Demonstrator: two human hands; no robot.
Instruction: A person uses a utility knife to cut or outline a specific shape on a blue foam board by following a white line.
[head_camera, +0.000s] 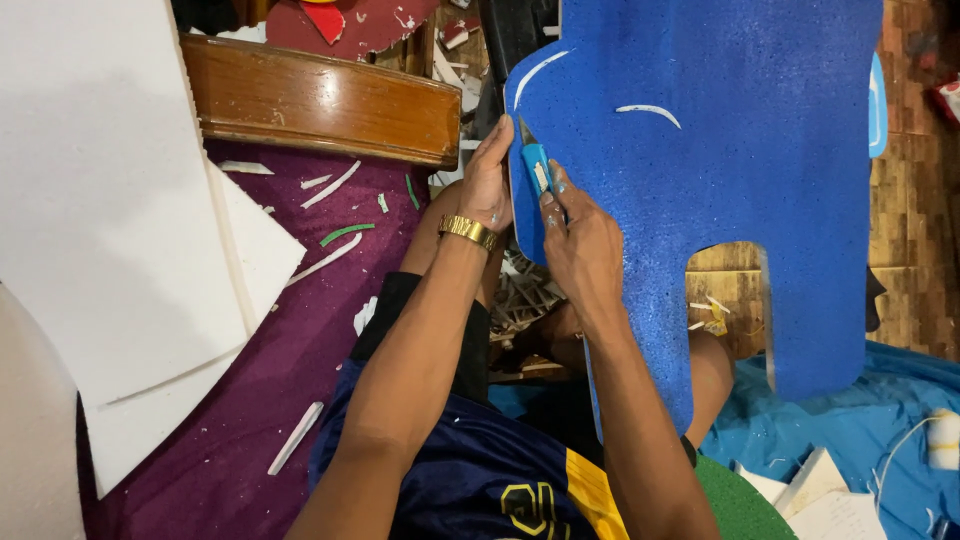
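Observation:
A large blue glittery foam sheet, cut into a shape with a notch in its lower edge, stands in front of me. My right hand grips a light-blue utility knife, whose blade end meets the sheet's left edge. My left hand, with a gold wristwatch below it, steadies that same edge right beside the knife. Thin white cut lines show on the sheet's face. The blade tip itself is hidden between my hands.
White foam boards lie at the left on a purple cloth strewn with white and green offcut strips. A wooden furniture edge runs above. Blue cloth, paper pieces and a wood floor are at the right.

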